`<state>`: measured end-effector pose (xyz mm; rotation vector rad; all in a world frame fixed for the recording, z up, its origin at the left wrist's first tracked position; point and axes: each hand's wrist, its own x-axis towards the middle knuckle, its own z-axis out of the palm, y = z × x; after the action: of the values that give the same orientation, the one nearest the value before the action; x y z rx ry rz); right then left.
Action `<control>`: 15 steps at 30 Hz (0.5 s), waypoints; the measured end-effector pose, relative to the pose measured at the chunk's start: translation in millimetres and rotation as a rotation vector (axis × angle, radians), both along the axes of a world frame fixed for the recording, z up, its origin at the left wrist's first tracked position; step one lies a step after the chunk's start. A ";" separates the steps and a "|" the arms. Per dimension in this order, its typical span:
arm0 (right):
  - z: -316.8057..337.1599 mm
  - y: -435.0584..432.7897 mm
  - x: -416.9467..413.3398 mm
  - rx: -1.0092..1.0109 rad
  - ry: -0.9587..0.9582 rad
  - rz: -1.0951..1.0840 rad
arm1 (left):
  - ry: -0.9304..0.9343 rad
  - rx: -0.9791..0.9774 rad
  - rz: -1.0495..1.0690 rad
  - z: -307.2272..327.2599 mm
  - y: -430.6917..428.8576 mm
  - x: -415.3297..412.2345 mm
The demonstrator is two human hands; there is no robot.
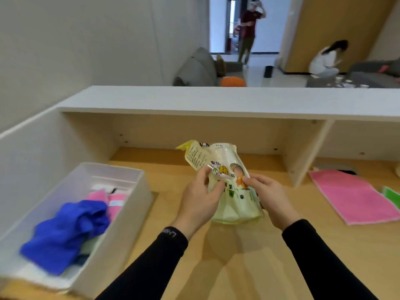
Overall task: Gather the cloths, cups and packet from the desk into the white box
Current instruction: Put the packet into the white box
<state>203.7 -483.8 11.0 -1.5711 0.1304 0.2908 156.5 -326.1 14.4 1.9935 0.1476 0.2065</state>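
- Packet [225,182]: a pale yellow-green printed plastic pouch, held upright above the light wooden desk [216,267], in front of the person and clear of the desktop.
- Clear stacked cups seem to show through its upper part, so I judge it light and bulky, with crinkly, slippery film that yields under the fingers.
- A squeeze that is too hard could crush whatever is inside; the sides at mid-height look like the soundest place to hold, not the loose flap at the top.
- Left hand [199,202] is curled around the packet's left edge, thumb and fingers pinching the film.
- Right hand [268,195] is closed on the right edge at about the same height, fingertips pressed on the printed face.
- White translucent plastic box [132,202] sits on the desk to the left of the hands, near them, with room at its far end.
- Inside it lie a crumpled blue cloth [65,234] and a folded pink cloth [112,201].
- Well to the right, a flat pink cloth [350,195] lies on the desk, with the edge of a green cloth [391,197] just beside it; both are not yet gathered.
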 end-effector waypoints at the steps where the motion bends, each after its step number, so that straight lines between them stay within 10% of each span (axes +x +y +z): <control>1: 5.0 25.4 -3.5 0.016 -0.015 0.038 | -0.020 -0.006 0.043 8.1 21.3 -9.3; 15: 20.0 280.0 -87.0 0.048 -0.002 0.508 | 0.089 -0.023 0.459 44.7 246.1 -133.2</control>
<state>116.7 -203.8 31.0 -1.5394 -0.2806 0.6832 23.3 -80.1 59.1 1.9233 0.6631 0.4059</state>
